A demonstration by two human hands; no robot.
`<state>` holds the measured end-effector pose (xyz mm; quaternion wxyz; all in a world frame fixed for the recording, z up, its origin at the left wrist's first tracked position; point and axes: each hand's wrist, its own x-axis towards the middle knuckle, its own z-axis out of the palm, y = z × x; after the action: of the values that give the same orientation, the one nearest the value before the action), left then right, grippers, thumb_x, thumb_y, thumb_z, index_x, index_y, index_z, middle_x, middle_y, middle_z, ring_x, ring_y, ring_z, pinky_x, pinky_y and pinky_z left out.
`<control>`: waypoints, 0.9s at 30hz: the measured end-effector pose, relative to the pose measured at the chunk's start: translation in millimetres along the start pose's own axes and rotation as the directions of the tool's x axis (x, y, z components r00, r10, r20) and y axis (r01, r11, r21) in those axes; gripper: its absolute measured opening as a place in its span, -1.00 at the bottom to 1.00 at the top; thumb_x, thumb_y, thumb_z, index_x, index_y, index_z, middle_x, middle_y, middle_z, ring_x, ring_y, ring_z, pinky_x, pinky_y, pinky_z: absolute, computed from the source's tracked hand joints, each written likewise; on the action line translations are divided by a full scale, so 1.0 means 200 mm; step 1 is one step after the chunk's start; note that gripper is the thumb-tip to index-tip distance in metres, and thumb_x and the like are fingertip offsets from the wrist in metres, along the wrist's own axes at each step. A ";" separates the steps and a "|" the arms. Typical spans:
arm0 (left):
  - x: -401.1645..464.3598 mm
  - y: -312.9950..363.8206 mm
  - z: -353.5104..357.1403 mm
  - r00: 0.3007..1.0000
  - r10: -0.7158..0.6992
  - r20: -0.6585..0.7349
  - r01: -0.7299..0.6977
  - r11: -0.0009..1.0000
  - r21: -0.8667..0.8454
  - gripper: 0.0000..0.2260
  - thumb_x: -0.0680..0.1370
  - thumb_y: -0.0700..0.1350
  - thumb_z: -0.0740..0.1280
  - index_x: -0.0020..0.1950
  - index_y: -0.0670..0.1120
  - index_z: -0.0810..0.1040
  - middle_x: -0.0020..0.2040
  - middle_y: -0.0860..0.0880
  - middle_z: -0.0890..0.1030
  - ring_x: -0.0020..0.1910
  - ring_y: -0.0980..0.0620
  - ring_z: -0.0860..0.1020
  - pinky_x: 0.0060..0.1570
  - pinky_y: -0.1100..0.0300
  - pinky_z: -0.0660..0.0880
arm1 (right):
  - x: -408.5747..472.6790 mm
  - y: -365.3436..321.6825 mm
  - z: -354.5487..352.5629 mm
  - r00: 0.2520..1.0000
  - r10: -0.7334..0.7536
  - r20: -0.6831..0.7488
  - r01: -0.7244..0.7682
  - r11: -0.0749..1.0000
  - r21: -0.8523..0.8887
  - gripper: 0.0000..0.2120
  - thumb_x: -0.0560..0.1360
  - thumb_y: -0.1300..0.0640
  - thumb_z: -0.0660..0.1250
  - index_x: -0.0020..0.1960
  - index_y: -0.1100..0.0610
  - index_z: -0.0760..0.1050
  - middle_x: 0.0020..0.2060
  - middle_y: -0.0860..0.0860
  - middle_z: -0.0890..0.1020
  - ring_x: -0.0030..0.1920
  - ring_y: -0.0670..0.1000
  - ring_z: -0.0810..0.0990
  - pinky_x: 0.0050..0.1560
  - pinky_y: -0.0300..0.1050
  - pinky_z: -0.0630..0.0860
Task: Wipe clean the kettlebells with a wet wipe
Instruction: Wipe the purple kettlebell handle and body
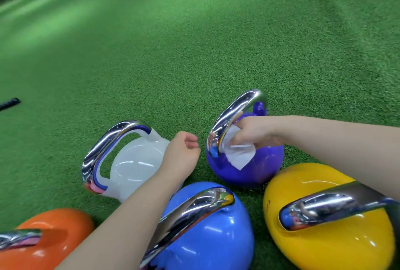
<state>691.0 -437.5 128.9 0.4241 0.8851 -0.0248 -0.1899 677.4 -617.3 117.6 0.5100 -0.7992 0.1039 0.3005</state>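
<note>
Five glossy round kettlebells with chrome handles stand upright, clustered on green artificial turf point(194, 42). The purple kettlebell point(257, 168) sits farthest out — a crumpled white wet wipe point(237, 152) is pressed against its top beside the handle. The white kettlebell point(136, 168) stands to its left; nearer, in a row — the orange kettlebell point(58, 239), blue kettlebell point(216, 241), yellow kettlebell point(324, 243).

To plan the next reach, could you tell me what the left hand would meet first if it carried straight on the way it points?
Probably only green turf: the left hand points into the gap between the white kettlebell and the purple kettlebell. Depth is hard to judge.
</note>
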 end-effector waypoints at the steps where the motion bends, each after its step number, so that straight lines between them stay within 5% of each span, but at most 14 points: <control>1: -0.02 0.00 -0.01 0.997 -0.054 0.059 0.052 0.998 0.037 -0.89 0.53 -0.29 0.23 -0.12 -0.10 0.46 -0.16 -0.05 0.53 -0.20 0.02 0.48 -0.16 0.15 0.47 | 0.00 -0.01 0.01 1.000 0.006 -0.006 -0.006 0.998 -0.056 -0.86 0.53 0.29 0.21 -0.18 0.13 0.42 -0.26 0.02 0.50 -0.28 -0.08 0.50 -0.36 -0.35 0.49; 4: -0.08 0.04 -0.01 0.929 -0.195 0.314 0.146 0.974 0.172 -0.88 0.55 -0.10 0.28 -0.09 -0.14 0.54 -0.14 -0.06 0.59 -0.23 0.08 0.52 -0.25 0.28 0.46 | -0.01 -0.02 0.01 0.996 -0.018 -0.088 -0.001 0.977 -0.215 -0.84 0.52 0.24 0.24 -0.23 0.15 0.34 -0.36 0.05 0.36 -0.42 -0.04 0.36 -0.63 -0.40 0.27; 9: -0.08 0.06 0.01 0.865 -0.266 0.426 0.191 0.959 0.211 -0.62 0.52 0.13 0.27 0.16 -0.14 0.49 0.08 -0.05 0.60 -0.02 0.03 0.58 -0.06 0.22 0.50 | -0.05 0.01 -0.04 0.995 0.000 0.098 -0.002 1.000 0.013 -0.90 0.52 0.29 0.28 -0.12 0.12 0.45 -0.25 0.02 0.59 -0.27 -0.03 0.57 -0.24 -0.21 0.51; 11: -0.07 0.06 0.01 0.879 -0.232 0.417 0.178 0.970 0.163 -0.67 0.50 0.08 0.33 0.11 -0.12 0.53 0.01 -0.03 0.60 -0.05 0.05 0.57 -0.04 0.21 0.50 | -0.07 0.02 -0.06 0.974 -0.015 0.227 0.006 0.999 0.040 -0.90 0.50 0.32 0.29 -0.08 0.14 0.51 -0.26 0.01 0.66 -0.27 -0.04 0.63 -0.11 -0.12 0.56; 16: -0.09 0.05 0.00 0.910 -0.155 0.384 0.207 0.974 -0.096 -0.96 0.50 -0.13 0.37 -0.10 -0.07 0.55 -0.33 0.01 0.51 -0.42 0.17 0.44 -0.44 0.38 0.33 | -0.09 -0.01 -0.03 0.935 -0.054 0.350 0.050 0.999 0.020 -0.87 0.49 0.33 0.28 -0.05 0.14 0.52 -0.17 0.02 0.66 -0.16 -0.02 0.64 0.06 -0.05 0.55; 19: -0.08 0.03 -0.02 0.947 -0.141 0.288 0.205 0.957 -0.206 -0.89 0.51 -0.22 0.34 -0.21 -0.09 0.51 -0.43 -0.01 0.44 -0.56 0.19 0.36 -0.58 0.39 0.24 | -0.11 -0.04 -0.01 0.941 -0.057 0.333 0.053 0.998 0.019 -0.89 0.50 0.16 0.32 0.03 0.10 0.50 -0.05 0.05 0.62 -0.01 0.07 0.58 0.08 0.00 0.51; 23: -0.07 0.02 -0.05 0.978 -0.118 0.172 0.174 0.918 -0.357 -0.88 0.52 -0.25 0.31 -0.19 -0.08 0.50 -0.38 -0.01 0.49 -0.57 0.20 0.38 -0.58 0.40 0.28 | -0.18 -0.08 -0.01 0.967 -0.076 0.245 0.101 0.991 -0.092 -0.66 0.40 -0.21 0.27 -0.02 0.04 0.46 -0.16 -0.10 0.57 -0.08 -0.03 0.59 -0.08 -0.08 0.57; 27: -0.05 0.03 -0.05 0.995 -0.090 0.048 0.102 0.889 -0.446 -0.89 0.54 -0.23 0.29 -0.18 -0.09 0.50 -0.35 -0.05 0.47 -0.57 0.19 0.37 -0.56 0.38 0.28 | -0.17 -0.08 0.04 0.989 -0.136 0.053 0.145 0.954 -0.264 -0.75 0.46 -0.12 0.33 -0.16 0.07 0.48 -0.38 -0.07 0.59 -0.27 -0.04 0.64 -0.22 -0.12 0.61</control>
<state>685.3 -432.5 142.1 0.6061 0.7614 0.0576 -0.2228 654.6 -608.6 147.2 0.4196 -0.8606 -0.0032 0.2886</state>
